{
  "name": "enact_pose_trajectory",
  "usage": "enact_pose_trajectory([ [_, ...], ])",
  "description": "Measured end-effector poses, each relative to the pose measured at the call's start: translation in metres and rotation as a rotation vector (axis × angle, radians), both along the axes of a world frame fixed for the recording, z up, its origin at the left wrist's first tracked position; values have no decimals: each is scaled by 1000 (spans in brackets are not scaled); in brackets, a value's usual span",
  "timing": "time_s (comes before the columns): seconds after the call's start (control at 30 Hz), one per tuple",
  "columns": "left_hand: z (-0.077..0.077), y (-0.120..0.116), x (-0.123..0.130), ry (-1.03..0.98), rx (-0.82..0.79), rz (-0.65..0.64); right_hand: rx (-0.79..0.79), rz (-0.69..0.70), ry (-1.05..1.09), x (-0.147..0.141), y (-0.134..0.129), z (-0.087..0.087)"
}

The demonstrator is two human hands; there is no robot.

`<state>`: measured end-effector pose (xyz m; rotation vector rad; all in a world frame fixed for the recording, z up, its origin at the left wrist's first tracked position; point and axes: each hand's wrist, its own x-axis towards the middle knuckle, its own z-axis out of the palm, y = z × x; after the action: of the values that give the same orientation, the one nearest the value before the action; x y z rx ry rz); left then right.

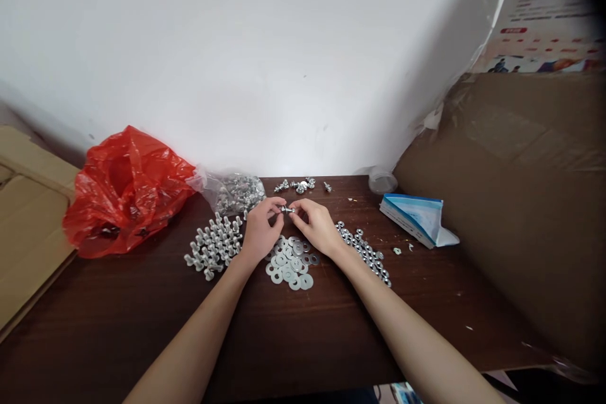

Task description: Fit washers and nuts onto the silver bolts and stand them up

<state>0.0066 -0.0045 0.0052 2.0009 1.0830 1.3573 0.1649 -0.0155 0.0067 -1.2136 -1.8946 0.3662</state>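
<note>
In the head view, you've got both hands up over the middle of the bench (293,334), and between them sits a small bolt assembly (286,209), held just above the washers. Your left hand (263,227) pinches one end of it, fingers closed on the metal; your right hand (318,225) has the other end, fingers closed on it too. Right below, the loose flat washers (291,263) lie in an overlapping heap. Over to the left of them, there's a cluster of bolts (215,245), many standing on their heads, and to the right a spread of nuts (364,251), running down beside your right forearm. Beyond your hands, near the wall (284,63), a few pieces of assembled hardware (302,186) lie on the bench. A clear bag of metal parts (237,192) rests behind the bolts, with a red plastic bag (127,192) to its left. Out right, a round clear container (381,180) sits behind a blue-and-white packet (416,219).
</note>
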Motion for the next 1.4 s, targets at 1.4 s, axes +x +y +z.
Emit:
enact_pose_trajectory([
  [1.4,1,3,3,53,-35,35,33,8,48,0,-4,6],
])
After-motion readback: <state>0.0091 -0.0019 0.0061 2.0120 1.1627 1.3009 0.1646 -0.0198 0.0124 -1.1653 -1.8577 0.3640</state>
